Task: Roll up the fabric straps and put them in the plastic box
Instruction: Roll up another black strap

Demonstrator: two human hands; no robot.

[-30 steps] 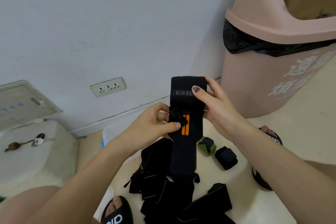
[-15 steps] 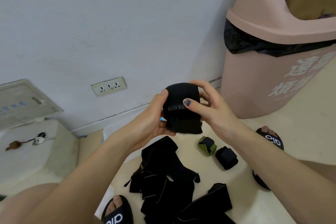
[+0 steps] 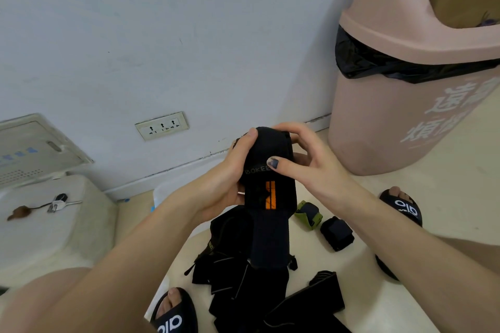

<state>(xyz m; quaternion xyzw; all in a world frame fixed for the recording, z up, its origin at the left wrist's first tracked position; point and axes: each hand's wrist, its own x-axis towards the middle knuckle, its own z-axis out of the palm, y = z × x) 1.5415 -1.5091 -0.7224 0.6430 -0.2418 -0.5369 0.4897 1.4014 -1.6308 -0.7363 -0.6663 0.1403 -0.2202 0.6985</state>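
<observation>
A black fabric strap [image 3: 267,197] with an orange mark and pale lettering is held up over the floor, its top end partly rolled and its tail hanging down. My left hand [image 3: 230,170] grips the roll from the left, thumb on top. My right hand [image 3: 305,165] holds it from the right, thumb pressed on the front. A heap of loose black straps [image 3: 243,284] lies on the floor below. Two rolled straps lie to the right, one green-edged [image 3: 308,213] and one black [image 3: 336,234]. A pale plastic box [image 3: 173,189] shows behind my left forearm.
A pink bin [image 3: 405,105] with a black liner stands at the right against the wall. A white low unit [image 3: 54,224] at the left carries a key. My feet in black slides [image 3: 400,211] rest on the floor beside the straps. A wall socket [image 3: 161,126] sits low on the wall.
The strap was gathered into a compact bundle half a second ago; now its tail hangs down again with the orange mark showing, and both hands sit slightly higher on the rolled top.
</observation>
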